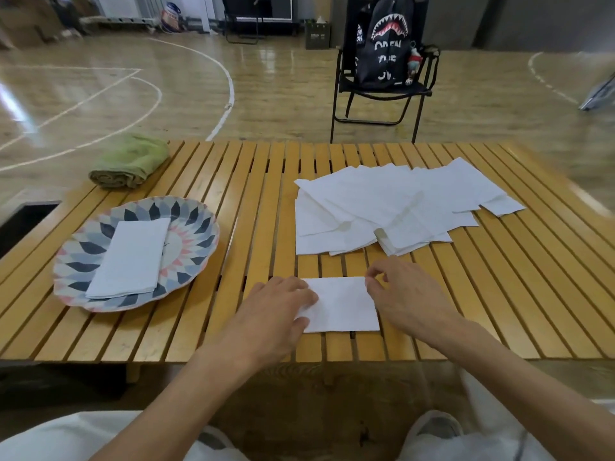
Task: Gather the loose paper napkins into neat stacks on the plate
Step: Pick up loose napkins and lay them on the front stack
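On plate [196,234]: one folded napkin [131,259].

bare forearms, white trousers [50,437], grey-white shoes [436,427]

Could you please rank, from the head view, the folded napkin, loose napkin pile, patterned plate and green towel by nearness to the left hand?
From the left hand:
1. Folded napkin, touching its fingers.
2. Loose napkin pile, behind, rightward.
3. Patterned plate, left; close to 2.
4. Green towel, far left corner.
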Demonstrator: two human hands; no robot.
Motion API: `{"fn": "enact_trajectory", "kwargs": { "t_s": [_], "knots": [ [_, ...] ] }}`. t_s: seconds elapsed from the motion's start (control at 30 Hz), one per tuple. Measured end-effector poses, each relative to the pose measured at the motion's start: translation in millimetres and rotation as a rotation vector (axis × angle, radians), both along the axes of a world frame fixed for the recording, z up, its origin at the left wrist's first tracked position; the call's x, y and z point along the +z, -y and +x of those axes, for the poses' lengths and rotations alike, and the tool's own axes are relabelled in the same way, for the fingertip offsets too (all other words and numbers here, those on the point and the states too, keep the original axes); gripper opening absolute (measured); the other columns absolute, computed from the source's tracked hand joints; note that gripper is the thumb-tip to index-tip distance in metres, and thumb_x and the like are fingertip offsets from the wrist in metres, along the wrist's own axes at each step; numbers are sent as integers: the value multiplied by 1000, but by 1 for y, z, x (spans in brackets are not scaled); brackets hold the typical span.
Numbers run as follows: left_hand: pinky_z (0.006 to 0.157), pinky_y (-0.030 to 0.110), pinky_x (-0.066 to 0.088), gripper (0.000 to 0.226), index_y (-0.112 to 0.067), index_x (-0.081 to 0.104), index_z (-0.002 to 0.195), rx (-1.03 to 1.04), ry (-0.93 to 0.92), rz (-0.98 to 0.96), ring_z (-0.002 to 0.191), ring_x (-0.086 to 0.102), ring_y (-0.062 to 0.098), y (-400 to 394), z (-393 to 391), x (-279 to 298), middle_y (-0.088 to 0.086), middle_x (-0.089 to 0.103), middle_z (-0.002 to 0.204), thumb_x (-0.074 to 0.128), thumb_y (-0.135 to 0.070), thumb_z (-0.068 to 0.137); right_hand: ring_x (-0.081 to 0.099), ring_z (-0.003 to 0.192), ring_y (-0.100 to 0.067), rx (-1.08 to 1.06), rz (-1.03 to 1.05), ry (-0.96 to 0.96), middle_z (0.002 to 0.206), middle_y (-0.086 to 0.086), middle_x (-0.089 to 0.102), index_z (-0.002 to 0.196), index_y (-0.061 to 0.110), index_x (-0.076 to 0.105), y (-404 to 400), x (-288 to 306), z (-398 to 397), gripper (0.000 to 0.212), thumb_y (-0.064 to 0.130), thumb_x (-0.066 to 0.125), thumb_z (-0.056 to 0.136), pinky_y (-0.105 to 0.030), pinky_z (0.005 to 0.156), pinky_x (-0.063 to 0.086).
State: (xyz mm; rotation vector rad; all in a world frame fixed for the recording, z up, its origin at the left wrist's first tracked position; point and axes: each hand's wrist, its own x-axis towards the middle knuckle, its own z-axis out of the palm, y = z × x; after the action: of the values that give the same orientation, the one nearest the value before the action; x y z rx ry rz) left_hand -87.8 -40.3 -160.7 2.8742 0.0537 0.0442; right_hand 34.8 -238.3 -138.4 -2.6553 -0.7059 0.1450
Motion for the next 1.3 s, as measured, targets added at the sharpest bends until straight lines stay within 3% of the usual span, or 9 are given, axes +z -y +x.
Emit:
{"fn": "enact_trajectory", "kwargs": {
  "t_s": [0.17,0.23,0.33,0.47,0.6,0.77,0.93,1.17,1.3],
  "knots": [
    [115,36,24,43,-39,45,140,5,3,18,137,32,9,2,2,1,-14,39,149,54,-36,98,55,80,4,-24,178,-160,116,11,60,122,25,65,-22,-3,20,26,25,48,101,-13,61,39],
    [114,36,26,43,-39,46,140,2,1,13,136,33,10,2,3,1,-14,40,148,53,-35,98,59,92,-2,9,207,-75,124,7,63,126,22,65,-40,1,24,29,22,51,100,-15,72,41],
    [114,37,26,43,-37,46,141,-1,-3,6,136,33,11,2,4,1,-13,40,148,53,-35,98,58,109,-15,122,149,86,125,1,62,125,20,63,-69,4,27,27,23,56,99,-29,89,48],
    [113,37,29,43,-36,47,140,-10,2,-4,134,34,12,2,4,3,-12,42,147,54,-33,98,53,106,-23,297,-163,325,116,-6,59,121,14,62,-97,-3,34,25,19,53,98,-33,82,46],
    [112,37,29,43,-36,47,140,-16,6,-14,134,33,11,-1,5,1,-12,42,146,54,-34,97,52,100,-24,308,-296,450,108,-6,57,107,12,59,-107,-9,39,13,11,57,95,-31,71,30],
    [113,37,28,44,-37,46,140,-12,-3,-15,134,33,11,0,7,2,-12,42,146,54,-34,97,40,84,-20,294,-218,465,102,-5,58,100,15,55,-107,-12,44,5,12,54,96,-30,72,30],
    [113,37,29,44,-36,45,141,-13,-2,-6,134,33,12,1,6,2,-11,41,147,53,-34,98,52,100,-22,340,-101,312,110,-4,59,113,14,59,-102,-14,42,23,30,51,99,-35,85,46],
    [113,33,27,43,-39,44,140,5,-11,-31,132,33,8,1,4,1,-16,40,145,51,-40,98,56,98,-22,27,159,289,105,-3,61,106,15,64,-97,-1,61,18,27,53,99,-40,85,51],
    [113,32,24,43,-40,42,140,1,-25,-33,133,31,7,1,4,1,-17,37,146,50,-43,98,51,109,-27,-109,-21,272,117,-7,54,119,15,57,-60,12,106,33,36,58,94,-39,91,42]
  ]
}}
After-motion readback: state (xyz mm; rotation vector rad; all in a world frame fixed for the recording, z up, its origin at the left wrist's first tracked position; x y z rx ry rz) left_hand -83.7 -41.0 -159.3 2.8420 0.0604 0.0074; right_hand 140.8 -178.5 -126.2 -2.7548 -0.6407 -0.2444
